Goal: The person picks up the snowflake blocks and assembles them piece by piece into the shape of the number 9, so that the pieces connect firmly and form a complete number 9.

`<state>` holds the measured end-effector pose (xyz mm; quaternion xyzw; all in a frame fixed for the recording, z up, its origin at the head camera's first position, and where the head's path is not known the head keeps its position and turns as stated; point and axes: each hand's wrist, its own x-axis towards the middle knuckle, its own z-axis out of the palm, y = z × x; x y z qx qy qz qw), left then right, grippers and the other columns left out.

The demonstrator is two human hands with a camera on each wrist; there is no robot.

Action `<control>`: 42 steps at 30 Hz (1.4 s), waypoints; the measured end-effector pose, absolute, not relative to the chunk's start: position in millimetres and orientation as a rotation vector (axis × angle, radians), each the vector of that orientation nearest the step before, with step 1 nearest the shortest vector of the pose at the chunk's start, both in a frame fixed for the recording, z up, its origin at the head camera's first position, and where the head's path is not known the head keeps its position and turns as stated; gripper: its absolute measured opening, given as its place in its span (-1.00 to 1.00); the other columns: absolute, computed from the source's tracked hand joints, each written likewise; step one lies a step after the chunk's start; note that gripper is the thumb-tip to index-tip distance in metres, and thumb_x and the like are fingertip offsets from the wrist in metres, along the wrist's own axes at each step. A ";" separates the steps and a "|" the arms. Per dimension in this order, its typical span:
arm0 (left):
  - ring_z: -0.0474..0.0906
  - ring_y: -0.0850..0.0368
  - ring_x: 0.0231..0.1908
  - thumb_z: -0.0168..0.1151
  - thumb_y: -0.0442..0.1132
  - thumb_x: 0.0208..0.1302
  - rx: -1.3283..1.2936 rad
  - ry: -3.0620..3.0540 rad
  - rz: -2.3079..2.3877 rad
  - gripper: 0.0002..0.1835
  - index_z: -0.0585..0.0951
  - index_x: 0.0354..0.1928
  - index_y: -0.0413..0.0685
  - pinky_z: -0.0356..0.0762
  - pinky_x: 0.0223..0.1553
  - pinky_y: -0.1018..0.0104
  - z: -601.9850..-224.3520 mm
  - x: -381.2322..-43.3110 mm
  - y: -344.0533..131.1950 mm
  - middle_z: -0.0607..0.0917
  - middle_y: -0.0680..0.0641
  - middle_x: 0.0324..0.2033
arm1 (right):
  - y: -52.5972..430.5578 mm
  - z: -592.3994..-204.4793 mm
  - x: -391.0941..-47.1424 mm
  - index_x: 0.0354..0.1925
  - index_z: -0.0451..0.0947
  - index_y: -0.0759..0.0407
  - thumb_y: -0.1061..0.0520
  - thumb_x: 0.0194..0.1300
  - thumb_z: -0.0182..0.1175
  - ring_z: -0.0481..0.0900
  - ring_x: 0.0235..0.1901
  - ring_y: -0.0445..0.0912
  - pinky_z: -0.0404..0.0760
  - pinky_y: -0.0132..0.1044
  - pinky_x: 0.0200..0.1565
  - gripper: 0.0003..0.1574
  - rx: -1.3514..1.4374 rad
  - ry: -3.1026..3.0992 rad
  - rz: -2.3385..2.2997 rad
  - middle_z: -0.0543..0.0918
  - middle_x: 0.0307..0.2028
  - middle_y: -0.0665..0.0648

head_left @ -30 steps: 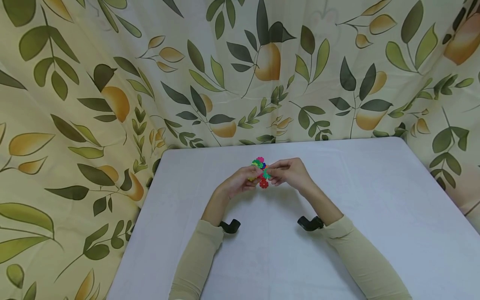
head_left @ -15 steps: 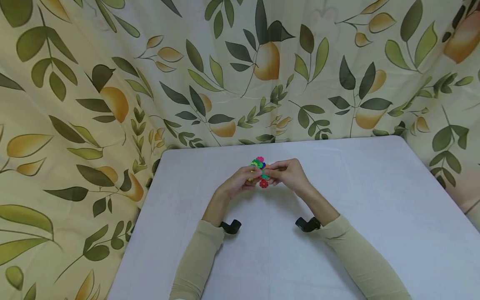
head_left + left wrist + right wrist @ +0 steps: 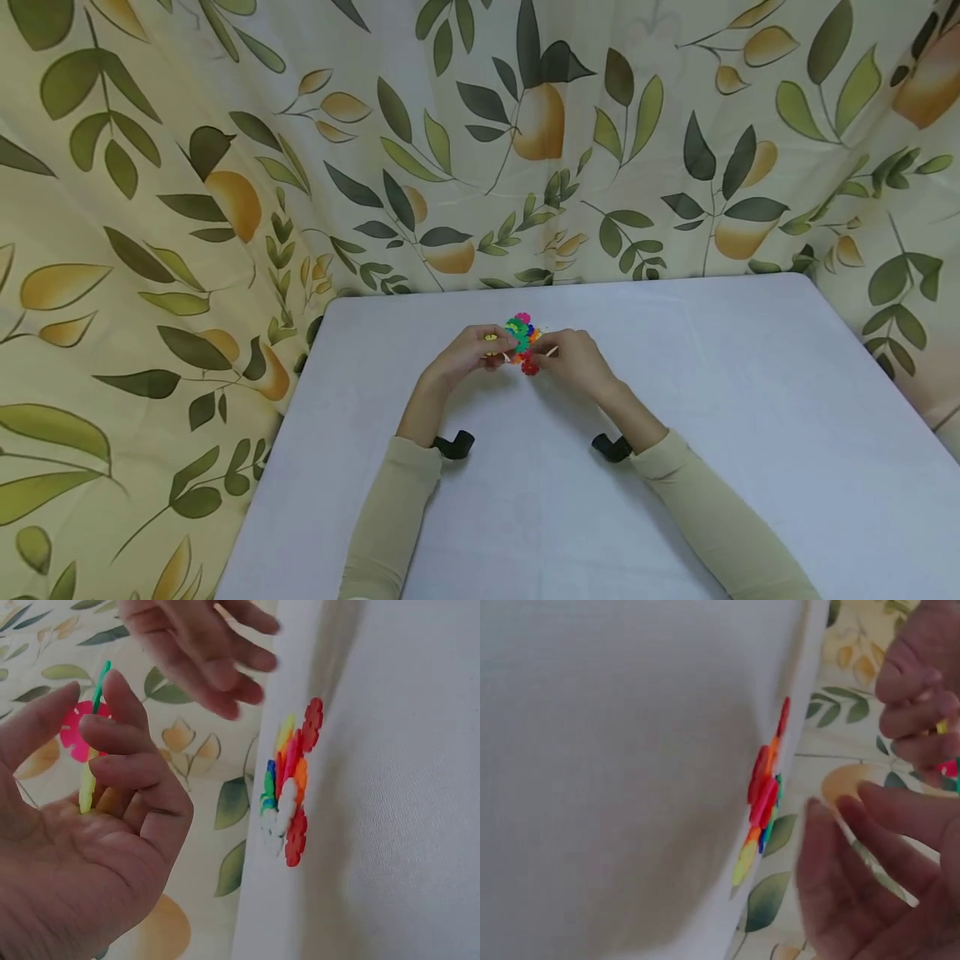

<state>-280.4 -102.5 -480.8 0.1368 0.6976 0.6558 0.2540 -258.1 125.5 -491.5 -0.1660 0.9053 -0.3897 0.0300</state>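
Note:
My left hand (image 3: 457, 357) holds a few slotted flower-shaped plastic discs joined together. In the left wrist view these are a green disc (image 3: 100, 688) seen edge-on, a pink disc (image 3: 73, 735) and a yellow disc (image 3: 87, 787), between thumb and fingers. My right hand (image 3: 579, 360) hovers just right of them, fingers loosely bent and apart from the thumb, nothing between them in the right wrist view. On the table beyond and below the hands lies a small heap of similar discs, among them a red disc (image 3: 296, 838) and an orange disc (image 3: 301, 778). The hands partly hide this heap in the head view.
A white-covered table (image 3: 697, 375) stretches under both arms, the disc heap near its far edge. Behind it and at the sides hangs a leaf-and-fruit patterned curtain (image 3: 300, 167). Black wrist mounts (image 3: 454, 445) stick out inward from both sleeves.
Both hands were together on the discs, the right fingers at a green one. Now the hands have parted slightly; the left has shifted left with the joined discs, and the right has let go.

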 end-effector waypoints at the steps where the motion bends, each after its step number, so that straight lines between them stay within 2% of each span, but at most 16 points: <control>1: 0.45 0.11 -0.42 0.28 -0.16 0.46 0.373 1.893 1.788 -0.83 0.66 -0.24 -0.12 0.39 -0.29 0.21 -480.7 -280.6 -102.9 0.64 -0.28 -0.24 | 124.2 -493.5 -258.1 -0.06 0.78 0.23 0.17 0.35 0.40 0.75 -0.29 0.00 0.71 -0.11 -0.23 -0.77 -0.556 2.810 -1.098 0.81 -0.22 0.15; 4: 0.46 0.10 -0.41 0.29 -0.17 0.45 0.380 1.887 1.790 -0.84 0.66 -0.23 -0.12 0.41 -0.28 0.22 -481.4 -281.6 -103.8 0.68 -0.24 -0.26 | 120.9 -498.2 -256.7 0.06 0.75 0.13 0.15 0.32 0.42 0.65 -0.17 0.01 0.67 -0.06 -0.19 -0.66 -0.622 2.800 -0.842 0.72 -0.09 0.16; 7: 0.46 0.10 -0.39 0.30 -0.19 0.44 0.387 1.876 1.777 -0.85 0.64 -0.23 -0.13 0.42 -0.29 0.24 -482.6 -282.4 -104.6 0.70 -0.16 -0.31 | 118.9 -500.9 -253.9 0.16 0.71 0.04 0.14 0.30 0.43 0.59 -0.14 0.05 0.65 -0.02 -0.21 -0.55 -0.638 2.790 -0.676 0.59 -0.01 0.22; 10: 0.46 0.10 -0.38 0.30 -0.21 0.44 0.393 1.858 1.775 -0.86 0.61 -0.22 -0.15 0.41 -0.29 0.23 -483.0 -282.4 -105.1 0.71 -0.12 -0.33 | 117.9 -502.5 -252.4 0.13 0.72 0.02 0.15 0.28 0.44 0.60 -0.15 0.06 0.67 -0.01 -0.19 -0.56 -0.636 2.806 -0.638 0.55 0.00 0.23; 17: 0.49 0.11 -0.37 0.27 -0.22 0.45 0.359 1.847 1.786 -0.86 0.56 -0.24 -0.13 0.49 -0.29 0.28 -482.3 -282.5 -104.6 0.72 -0.06 -0.35 | 119.7 -503.6 -256.3 -0.16 0.75 0.12 0.29 0.24 0.47 0.60 -0.17 0.04 0.67 -0.02 -0.09 -0.81 -0.670 2.849 -0.678 0.62 -0.18 0.15; 19: 0.49 0.11 -0.37 0.26 -0.21 0.46 0.361 1.844 1.788 -0.86 0.56 -0.24 -0.12 0.51 -0.30 0.32 -482.5 -282.6 -104.5 0.72 -0.06 -0.35 | 120.3 -503.0 -258.0 -0.19 0.75 0.14 0.31 0.23 0.47 0.60 -0.18 0.03 0.67 -0.03 -0.09 -0.83 -0.667 2.842 -0.696 0.64 -0.23 0.12; 24: 0.48 0.10 -0.39 0.21 -0.18 0.50 0.391 1.826 1.791 -0.84 0.57 -0.23 -0.12 0.50 -0.33 0.32 -484.2 -282.5 -104.8 0.72 -0.06 -0.36 | 122.2 -502.3 -260.0 -0.10 0.72 0.26 0.28 0.21 0.49 0.61 -0.18 0.03 0.67 -0.02 -0.06 -0.74 -0.572 2.807 -0.761 0.67 -0.25 0.14; 27: 0.47 0.06 -0.38 0.19 -0.16 0.51 0.388 1.835 1.785 -0.83 0.58 -0.22 -0.10 0.49 -0.34 0.32 -486.6 -282.5 -105.3 0.67 -0.09 -0.35 | 124.1 -504.2 -260.2 -0.15 0.72 0.24 0.24 0.17 0.53 0.60 -0.18 0.03 0.69 -0.06 -0.10 -0.73 -0.494 2.796 -0.803 0.67 -0.26 0.12; 30: 0.47 0.06 -0.37 0.19 -0.17 0.50 0.368 1.842 1.790 -0.84 0.60 -0.20 -0.11 0.48 -0.33 0.31 -488.1 -282.6 -104.6 0.60 -0.16 -0.32 | 128.0 -504.3 -260.6 -0.24 0.77 0.19 0.22 0.16 0.54 0.59 -0.19 0.03 0.70 -0.12 -0.15 -0.81 -0.457 2.776 -0.860 0.70 -0.30 0.09; 34: 0.47 0.09 -0.40 0.18 -0.20 0.51 0.331 1.840 1.810 -0.85 0.61 -0.18 -0.14 0.48 -0.32 0.30 -489.8 -283.8 -105.1 0.57 -0.21 -0.31 | 131.2 -503.5 -261.0 -0.23 0.82 0.18 0.21 0.23 0.50 0.61 -0.25 0.00 0.68 -0.19 -0.23 -0.88 -0.475 2.751 -0.967 0.77 -0.34 0.05; 37: 0.48 0.11 -0.41 0.14 -0.22 0.54 0.319 1.835 1.833 -0.85 0.61 -0.19 -0.13 0.51 -0.34 0.34 -491.0 -284.8 -104.5 0.59 -0.21 -0.33 | 133.2 -503.0 -261.7 -0.17 0.82 0.22 0.21 0.29 0.45 0.65 -0.32 -0.05 0.65 -0.24 -0.27 -0.86 -0.520 2.764 -1.099 0.80 -0.35 0.06; 42: 0.51 0.14 -0.45 0.09 -0.23 0.54 0.291 1.821 1.873 -0.81 0.60 -0.24 -0.14 0.54 -0.36 0.39 -492.7 -284.6 -104.3 0.65 -0.15 -0.38 | 133.2 -499.9 -262.5 -0.08 0.78 0.31 0.25 0.34 0.41 0.80 -0.37 -0.08 0.72 -0.32 -0.28 -0.80 -0.567 2.736 -1.444 0.82 -0.32 0.14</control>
